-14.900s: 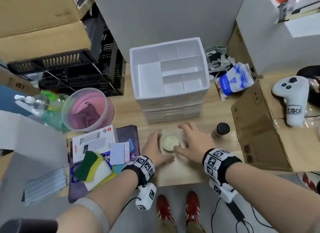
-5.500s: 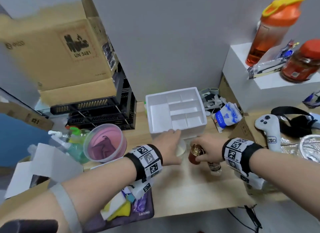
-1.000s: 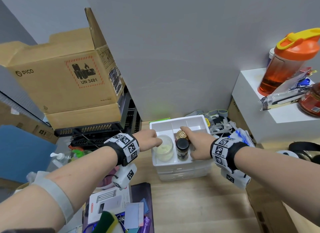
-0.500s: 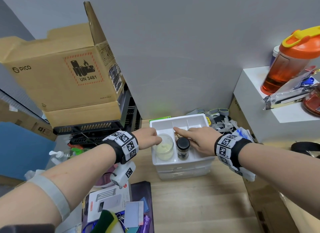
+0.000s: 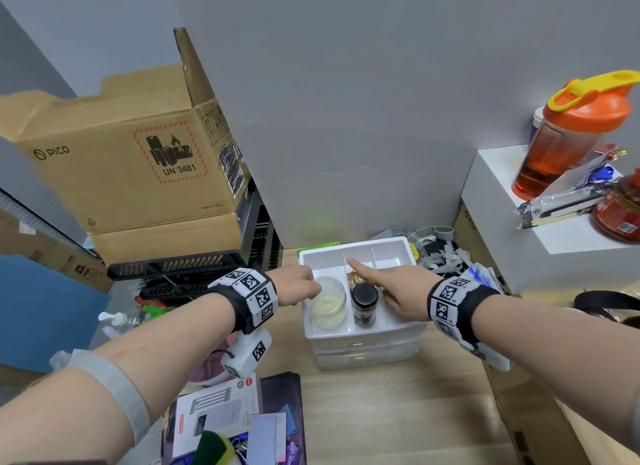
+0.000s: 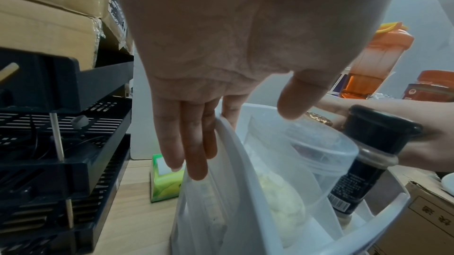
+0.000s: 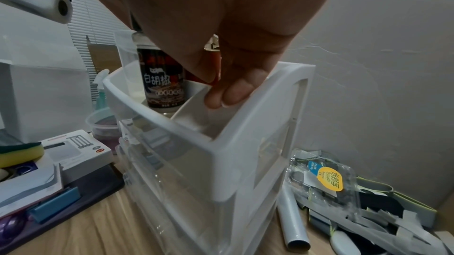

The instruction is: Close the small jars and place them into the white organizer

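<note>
The white organizer (image 5: 363, 329) stands on the wooden desk. Its top tray holds a clear lidded jar of pale cream (image 5: 327, 302) on the left, a black-lidded pepper jar (image 5: 364, 303) in the middle, and a gold-lidded jar (image 5: 356, 277) behind it. My left hand (image 5: 298, 286) rests on the tray's left rim (image 6: 228, 162), with straight fingers outside the wall and the thumb above the clear jar (image 6: 319, 152). My right hand (image 5: 372, 284) holds nothing. Its index finger stretches over the gold lid and its other fingertips (image 7: 221, 94) touch a divider beside the pepper jar (image 7: 162, 82).
Cardboard boxes (image 5: 138, 174) sit on black crates (image 5: 173, 267) at the left. An orange shaker bottle (image 5: 571, 135) stands on a white block (image 5: 519, 229) at the right. Grey straps (image 5: 436, 253) lie behind the organizer. Booklets and a sponge (image 5: 221, 416) lie front left.
My right hand has let go of the gold-lidded jar and spread out over the tray's right side. The left hand stays at the left rim.
</note>
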Motion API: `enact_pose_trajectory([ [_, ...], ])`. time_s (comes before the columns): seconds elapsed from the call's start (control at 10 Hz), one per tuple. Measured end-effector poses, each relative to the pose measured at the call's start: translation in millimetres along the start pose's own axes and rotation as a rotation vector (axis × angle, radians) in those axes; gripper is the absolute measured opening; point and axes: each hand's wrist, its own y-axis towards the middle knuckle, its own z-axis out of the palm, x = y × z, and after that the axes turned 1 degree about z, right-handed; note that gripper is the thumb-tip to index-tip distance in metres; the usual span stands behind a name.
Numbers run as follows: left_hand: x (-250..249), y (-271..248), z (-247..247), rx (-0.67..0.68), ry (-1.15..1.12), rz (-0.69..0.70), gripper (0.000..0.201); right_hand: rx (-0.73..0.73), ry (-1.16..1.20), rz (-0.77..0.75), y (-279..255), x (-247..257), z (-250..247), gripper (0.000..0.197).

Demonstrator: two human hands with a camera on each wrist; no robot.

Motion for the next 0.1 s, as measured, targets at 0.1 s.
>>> enact_pose_trajectory([
  [0.1,2.0,1.5,-0.3,0.012,0.006,0.004,0.044,0.014,0.058,0.036,-0.6,-4.6,0.2,0.088],
])
